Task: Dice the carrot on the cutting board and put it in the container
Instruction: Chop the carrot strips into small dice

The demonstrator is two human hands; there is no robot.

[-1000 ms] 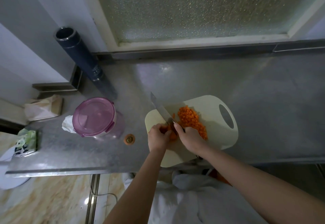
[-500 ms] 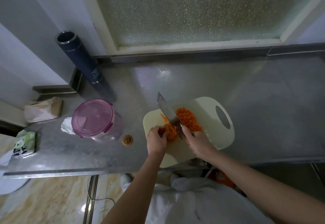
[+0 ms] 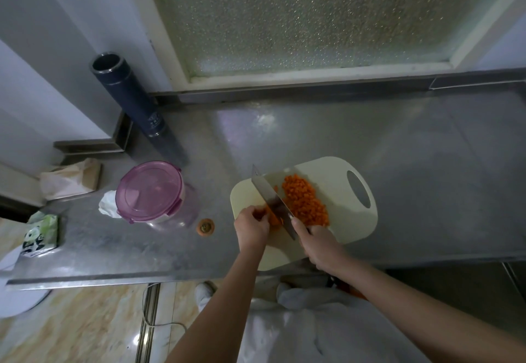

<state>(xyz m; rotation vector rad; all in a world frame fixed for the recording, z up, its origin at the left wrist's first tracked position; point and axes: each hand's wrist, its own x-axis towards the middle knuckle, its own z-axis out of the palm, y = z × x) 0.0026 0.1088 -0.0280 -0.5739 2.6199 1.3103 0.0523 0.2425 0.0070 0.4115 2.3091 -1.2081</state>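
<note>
From the head camera I see both hands working on the cutting board, which lies on the steel counter and juts a little over its near edge.

My right hand is closed around the handle of the knife. The blade runs away from that hand, up and to the left, with its tip past the board's far edge. The handle itself is hidden inside the fist.

My left hand sits just left of the blade, fingers curled down onto the uncut carrot and pinning it to the board. The knuckles are close beside the flat of the knife, and only a bit of orange shows between hand and blade.

On the far side of the blade from my left hand, just beyond my right hand, the diced carrot lies heaped in the middle of the board.

The container stands well to the left of my left hand, off the board, with its purple lid on. Between it and that hand a carrot end lies on the counter. A crumpled tissue touches the container's far-left side. Farther out to the left are a paper bag and a green packet, and a dark flask stands beyond the container.
</note>
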